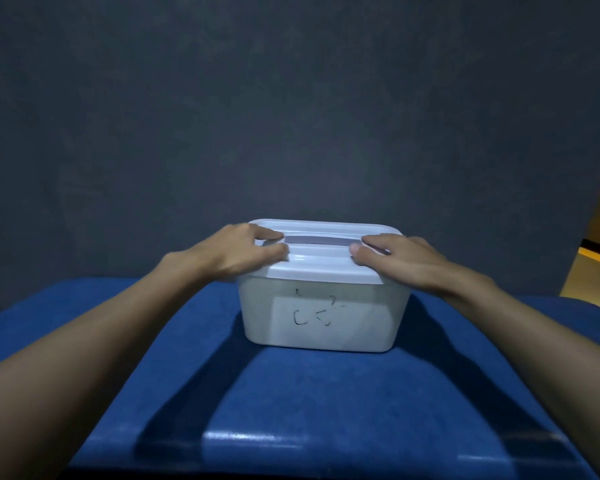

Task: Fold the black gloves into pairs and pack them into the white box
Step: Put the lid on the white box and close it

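Box [319,317] centred on blue surface [291,393], lid [326,270] on. Left hand [243,252] and right hand [406,259] laid on lid at either end of grey handle [321,240], fingers fairly straight, gripping nothing. No gloves in sight. Packed inside or not: cannot tell.

Blue padded surface [291,393], dark grey wall [291,98], yellowish floor strip [596,261]

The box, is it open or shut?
Shut. The lid sits flat on the box, covering its top, and the left hand and right hand rest on it.
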